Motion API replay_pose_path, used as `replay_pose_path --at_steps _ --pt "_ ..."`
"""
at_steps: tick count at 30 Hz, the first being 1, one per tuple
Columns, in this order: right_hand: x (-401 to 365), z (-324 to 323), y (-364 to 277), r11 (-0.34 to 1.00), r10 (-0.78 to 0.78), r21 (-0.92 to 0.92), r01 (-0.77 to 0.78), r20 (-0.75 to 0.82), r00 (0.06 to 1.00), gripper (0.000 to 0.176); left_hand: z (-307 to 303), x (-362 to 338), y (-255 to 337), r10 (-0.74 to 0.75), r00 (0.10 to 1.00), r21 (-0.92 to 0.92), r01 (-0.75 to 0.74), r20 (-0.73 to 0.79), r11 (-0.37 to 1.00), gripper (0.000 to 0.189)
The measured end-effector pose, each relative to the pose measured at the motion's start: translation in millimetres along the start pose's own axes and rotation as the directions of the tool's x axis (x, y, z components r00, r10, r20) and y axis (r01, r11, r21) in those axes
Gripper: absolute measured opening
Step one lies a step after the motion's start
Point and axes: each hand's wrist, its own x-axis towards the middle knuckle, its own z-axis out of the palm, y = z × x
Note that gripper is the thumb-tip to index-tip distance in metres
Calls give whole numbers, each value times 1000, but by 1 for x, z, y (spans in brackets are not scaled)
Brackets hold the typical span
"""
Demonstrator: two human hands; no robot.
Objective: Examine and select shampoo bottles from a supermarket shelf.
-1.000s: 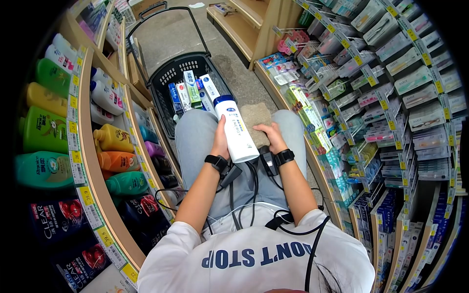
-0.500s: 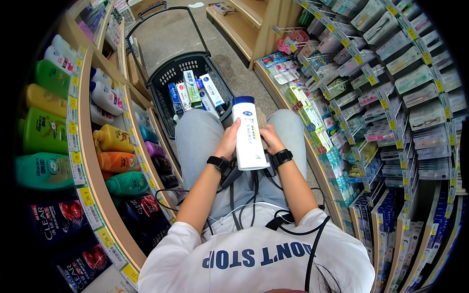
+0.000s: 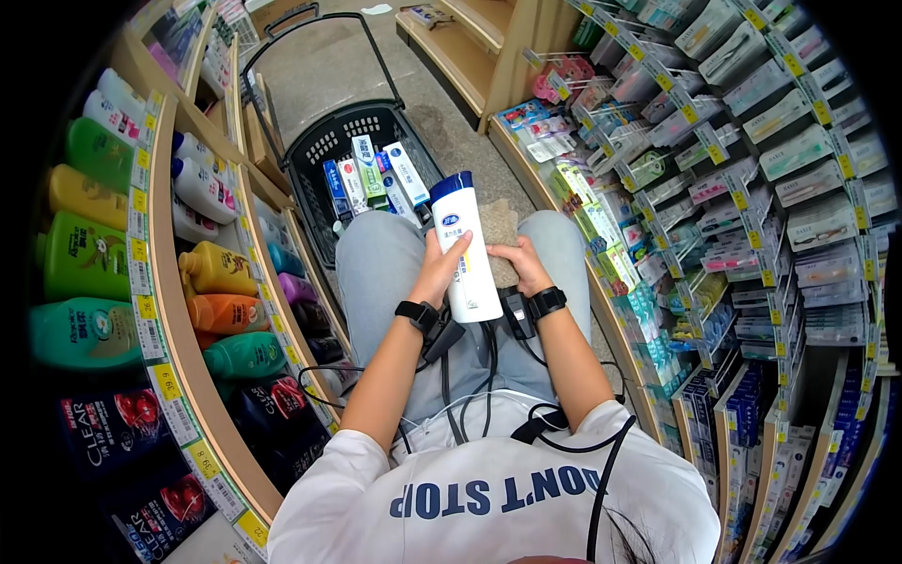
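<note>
My left hand [image 3: 441,269] is closed around a white bottle with a dark blue cap [image 3: 460,235], which stands almost upright above my lap with its printed label facing me. In my right hand [image 3: 526,267] is a beige-brown cloth [image 3: 501,232], folded or bunched, with my thumb pressed on it. The cloth is just to the right of the bottle, partly behind it. Beyond my knees sits a dark shopping basket [image 3: 427,155] with its long handle raised. Several toothpaste-like boxes [image 3: 406,176] stand inside it.
Shelves with shampoo bottles [image 3: 86,254] and dark CLEAR boxes [image 3: 113,425] line my left side. On the right, racks of hanging packs [image 3: 789,164] and boxed goods [image 3: 587,216] reach close to my knee. Cables [image 3: 490,367] run over my lap. A wooden shelf unit [image 3: 465,66] stands ahead.
The bottle has shifted slightly left and tilted, its cap end leaning left. My right hand has come away from the bottle's side, and more of the cloth now shows.
</note>
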Motion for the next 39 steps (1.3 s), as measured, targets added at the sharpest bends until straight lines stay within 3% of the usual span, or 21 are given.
replay_pose_path --at_steps 9,13,16,22,31,39 --pt "-11 8 -16 996 17 -86 1 206 978 41 -5 -4 12 -42 996 -35 40 -77 999 51" --pt "-21 11 -25 996 -34 -73 54 249 968 57 -13 1 7 -124 985 -207 97 -121 973 60" --pt "-21 4 -24 989 2 -141 49 341 940 68 -19 8 4 -213 976 -594 198 47 779 63" --pt "-20 0 -19 996 84 -33 -78 324 942 71 -19 7 5 -204 975 -559 216 85 801 58" --pt "-21 14 -19 1000 -13 27 6 248 969 48 -10 -2 13 -287 926 -461 372 246 805 42" --pt "-11 13 -13 998 -5 58 5 -5 1000 29 -8 -3 10 -275 947 -227 308 165 924 47"
